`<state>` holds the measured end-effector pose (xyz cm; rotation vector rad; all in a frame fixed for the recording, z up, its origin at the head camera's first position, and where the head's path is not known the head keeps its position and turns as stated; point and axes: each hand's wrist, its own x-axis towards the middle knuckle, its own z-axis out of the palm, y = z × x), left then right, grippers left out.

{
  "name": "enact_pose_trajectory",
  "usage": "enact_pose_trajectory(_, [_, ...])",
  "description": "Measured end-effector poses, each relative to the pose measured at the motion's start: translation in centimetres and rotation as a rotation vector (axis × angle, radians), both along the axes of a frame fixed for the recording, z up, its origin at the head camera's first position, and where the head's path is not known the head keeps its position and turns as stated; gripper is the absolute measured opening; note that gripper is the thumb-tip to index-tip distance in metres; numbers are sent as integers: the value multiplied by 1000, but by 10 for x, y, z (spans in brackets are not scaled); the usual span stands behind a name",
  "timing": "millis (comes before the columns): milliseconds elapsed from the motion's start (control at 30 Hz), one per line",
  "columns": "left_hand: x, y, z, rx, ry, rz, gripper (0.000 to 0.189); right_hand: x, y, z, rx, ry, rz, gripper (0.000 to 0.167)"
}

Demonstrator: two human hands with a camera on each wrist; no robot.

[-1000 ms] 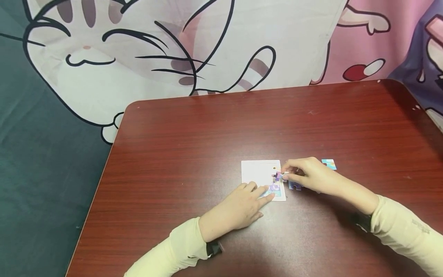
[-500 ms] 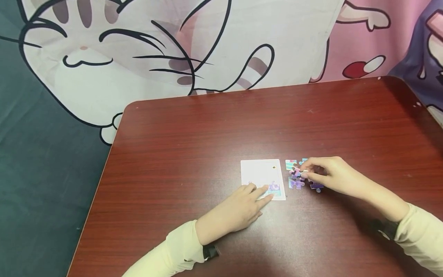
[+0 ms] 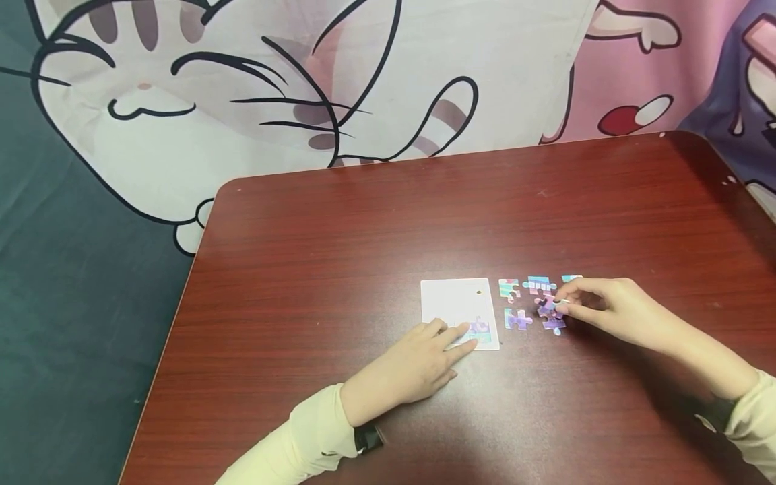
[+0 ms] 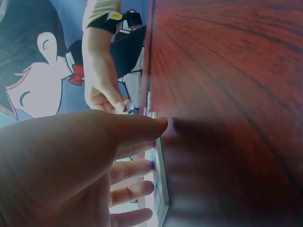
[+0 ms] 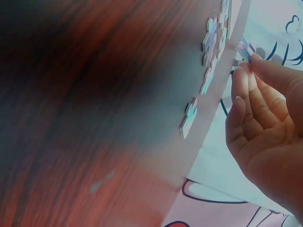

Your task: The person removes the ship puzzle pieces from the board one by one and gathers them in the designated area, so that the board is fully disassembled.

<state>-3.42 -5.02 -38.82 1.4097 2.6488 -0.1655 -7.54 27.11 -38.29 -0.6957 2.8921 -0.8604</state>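
My right hand [image 3: 612, 310] pinches a pink and purple jigsaw puzzle piece [image 5: 245, 49] between thumb and fingertips, raised off the table in the right wrist view. In the head view it overlaps the loose pieces to the right of the white puzzle board [image 3: 451, 296]. With fingers spread, my left hand [image 3: 415, 364] rests on the lower part of that board. Beside its fingertips, a purple and light blue patch of puzzle [image 3: 479, 330] lies inside the board's lower right corner. The rest of the lower row is hidden beneath the hand.
Several loose jigsaw pieces lie right of the board, among them a teal one [image 3: 508, 288], a blue one [image 3: 537, 282] and a purple one [image 3: 518, 319]. All stand on a brown wooden table [image 3: 339, 256]. Behind it hangs a cartoon-cat cloth [image 3: 242, 135].
My right hand has drawn the puzzle piece from the board's right edge rightward over the loose pieces, uncovering several of them. The left hand has stayed on the board.
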Motion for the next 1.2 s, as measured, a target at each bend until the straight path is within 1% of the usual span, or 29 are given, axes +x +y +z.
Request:
enact_pose_trajectory(167, [-1, 0, 2, 0, -26, 3, 55, 5, 11, 0, 27, -12, -29, 16])
enact_pose_trajectory(267, [-1, -1, 2, -2, -36, 8, 55, 7, 18, -1, 49, -20, -29, 17])
enact_pose_trajectory(400, [0, -1, 1, 2, -24, 12, 52, 8, 28, -4, 77, -18, -16, 19])
enact_pose_trajectory(533, [-1, -1, 1, 2, -10, 9, 52, 9, 33, -6, 80, -12, -7, 21])
enact_pose_trajectory(900, [-2, 0, 2, 10, -20, 8, 52, 13, 45, -11, 101, -11, -26, 21])
enact_pose_trajectory(1067, [-2, 0, 2, 9, -10, 7, 52, 13, 47, -12, 114, -9, -27, 19])
enact_pose_trajectory(1133, [-2, -1, 2, 9, -4, 5, 52, 12, 48, -13, 115, 3, -19, 20])
enact_pose_trajectory(1200, [-2, -1, 2, 9, -4, 3, 52, 10, 48, -13, 117, 34, 2, 23])
